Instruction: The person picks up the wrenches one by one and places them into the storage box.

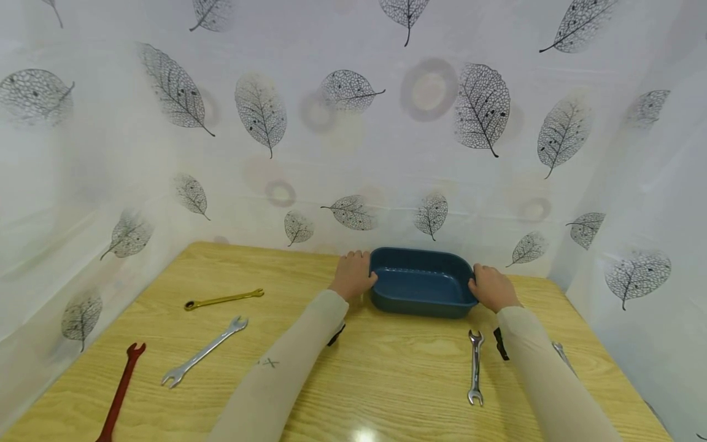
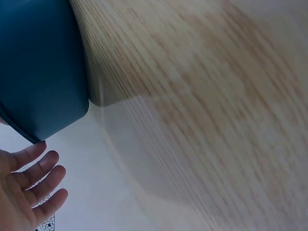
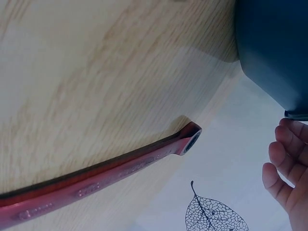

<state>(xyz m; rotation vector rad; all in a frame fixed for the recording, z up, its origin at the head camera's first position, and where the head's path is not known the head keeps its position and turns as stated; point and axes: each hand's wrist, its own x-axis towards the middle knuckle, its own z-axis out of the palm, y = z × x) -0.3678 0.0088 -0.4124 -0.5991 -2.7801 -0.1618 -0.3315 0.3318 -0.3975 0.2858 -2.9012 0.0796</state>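
A dark blue rectangular plastic basin [image 1: 420, 285] with rounded corners is at the far side of the wooden table, nothing visible inside it. My left hand [image 1: 353, 274] grips its left end, thumb over the rim; in the left wrist view the fingers [image 2: 45, 180] are spread, one fingertip touching the rim. At the opposite end my right hand [image 1: 493, 287] pinches the rim, thumb on the inner side. The right wrist view shows those fingers [image 3: 284, 154] at the basin's edge. Whether the basin's underside fully rests on the table cannot be told.
Left on the table [image 1: 375, 374] lie a gold wrench [image 1: 223, 299], a silver wrench [image 1: 204, 352] and a red wrench [image 1: 123, 390]. A shiny wrench [image 1: 475, 368] is nearer the right forearm, which partly hides another wrench [image 1: 562, 356]. A reddish ring-ended wrench [image 3: 101, 178] shows in the right wrist view.
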